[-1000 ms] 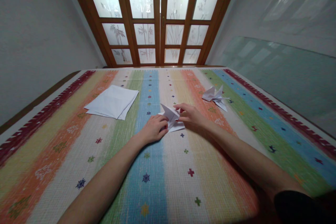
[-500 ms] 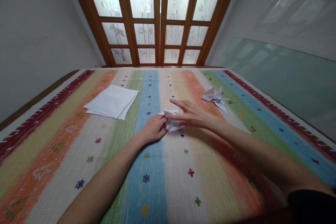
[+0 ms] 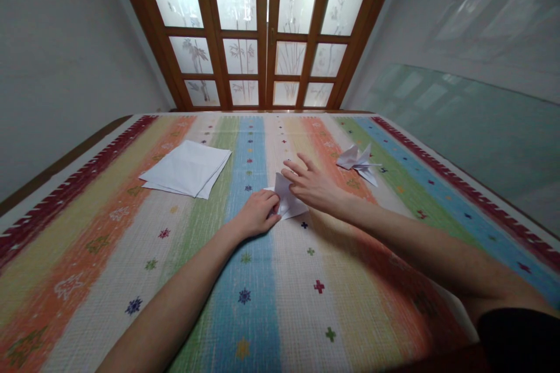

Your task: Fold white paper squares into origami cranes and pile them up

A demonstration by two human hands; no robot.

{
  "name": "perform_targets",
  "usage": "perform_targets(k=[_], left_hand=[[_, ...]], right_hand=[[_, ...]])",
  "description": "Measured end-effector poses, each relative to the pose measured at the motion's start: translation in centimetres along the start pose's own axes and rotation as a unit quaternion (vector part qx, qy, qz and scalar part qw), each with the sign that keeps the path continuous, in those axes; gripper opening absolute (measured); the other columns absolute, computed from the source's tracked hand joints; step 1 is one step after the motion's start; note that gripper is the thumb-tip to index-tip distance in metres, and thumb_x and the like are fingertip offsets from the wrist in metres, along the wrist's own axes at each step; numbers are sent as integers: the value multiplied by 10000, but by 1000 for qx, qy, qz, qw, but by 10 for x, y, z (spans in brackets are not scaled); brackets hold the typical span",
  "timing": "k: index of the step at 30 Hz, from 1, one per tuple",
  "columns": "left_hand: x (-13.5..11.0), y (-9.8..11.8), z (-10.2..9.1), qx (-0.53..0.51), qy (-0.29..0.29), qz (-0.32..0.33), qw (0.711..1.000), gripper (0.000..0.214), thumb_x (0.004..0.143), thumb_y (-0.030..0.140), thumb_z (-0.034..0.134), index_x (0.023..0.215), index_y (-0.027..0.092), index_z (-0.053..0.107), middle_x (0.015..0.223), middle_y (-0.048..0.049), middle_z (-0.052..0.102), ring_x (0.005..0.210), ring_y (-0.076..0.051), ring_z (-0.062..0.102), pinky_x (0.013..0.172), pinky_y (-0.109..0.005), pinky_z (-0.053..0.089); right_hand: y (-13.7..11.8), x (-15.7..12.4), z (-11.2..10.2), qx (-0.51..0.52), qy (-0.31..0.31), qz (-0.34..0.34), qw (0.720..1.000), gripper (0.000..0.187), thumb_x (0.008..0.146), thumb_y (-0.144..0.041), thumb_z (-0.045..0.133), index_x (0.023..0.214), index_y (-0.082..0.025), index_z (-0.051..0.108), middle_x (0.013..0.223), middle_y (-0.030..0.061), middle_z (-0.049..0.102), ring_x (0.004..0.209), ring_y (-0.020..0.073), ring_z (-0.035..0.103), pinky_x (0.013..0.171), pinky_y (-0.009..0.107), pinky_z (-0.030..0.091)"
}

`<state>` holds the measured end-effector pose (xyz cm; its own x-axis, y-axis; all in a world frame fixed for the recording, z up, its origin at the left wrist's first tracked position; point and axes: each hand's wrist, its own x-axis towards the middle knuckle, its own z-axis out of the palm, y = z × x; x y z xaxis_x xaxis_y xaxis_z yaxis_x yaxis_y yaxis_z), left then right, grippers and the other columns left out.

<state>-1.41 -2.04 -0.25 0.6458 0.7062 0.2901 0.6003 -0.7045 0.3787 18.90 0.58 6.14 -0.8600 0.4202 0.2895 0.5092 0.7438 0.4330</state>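
A partly folded white paper [image 3: 286, 201] lies on the striped cloth [image 3: 262, 280] near the middle. My left hand [image 3: 257, 214] is curled, its fingers pressing down the paper's left edge. My right hand [image 3: 312, 185] rests on the paper's right side, fingers stretched out and spread, pushing a flap flat. A finished white folded paper figure [image 3: 359, 162] sits to the right, beyond my right hand.
A stack of white paper sheets [image 3: 187, 169] lies at the left rear of the cloth. Wooden doors with frosted glass panes [image 3: 266, 29] stand behind the table. A glass pane [image 3: 472, 122] leans along the right wall.
My right hand went from pinching a raised flap to spreading its fingers flat over the paper. The left hand has stayed in place on the paper's left edge.
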Motion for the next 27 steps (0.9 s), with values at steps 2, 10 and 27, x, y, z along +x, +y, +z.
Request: perform_targets(k=[2,10,27], left_hand=[[-1,0,1,1,1,5,1000,52,810,228,605,829,194,572,966,-71,624,941,-239,560,859,-388,456],[-3,-2,4,20,0,29,999,272,864,249,546,1098,211,678,1113,-113,618,1090,-282,535,965,-468,433],[-2,-7,0,-164,179,-82,967,204,860,329,595,987,181,655,970,-66,688,920,-202,629,868,-384,482]], right_hand=[[-8,2,4,4,7,28,1000,136,818,-103,642,781,-209,718,1131,71,627,1256,293,463,1149,576,255],[-21,-9,42,69,79,47,993,397,899,-155,547,1282,-257,546,1362,99,524,1252,262,462,1094,535,314],[-14,-11,69,510,106,373,768,120,784,-238,612,723,-166,686,680,15,626,640,145,560,619,271,435]])
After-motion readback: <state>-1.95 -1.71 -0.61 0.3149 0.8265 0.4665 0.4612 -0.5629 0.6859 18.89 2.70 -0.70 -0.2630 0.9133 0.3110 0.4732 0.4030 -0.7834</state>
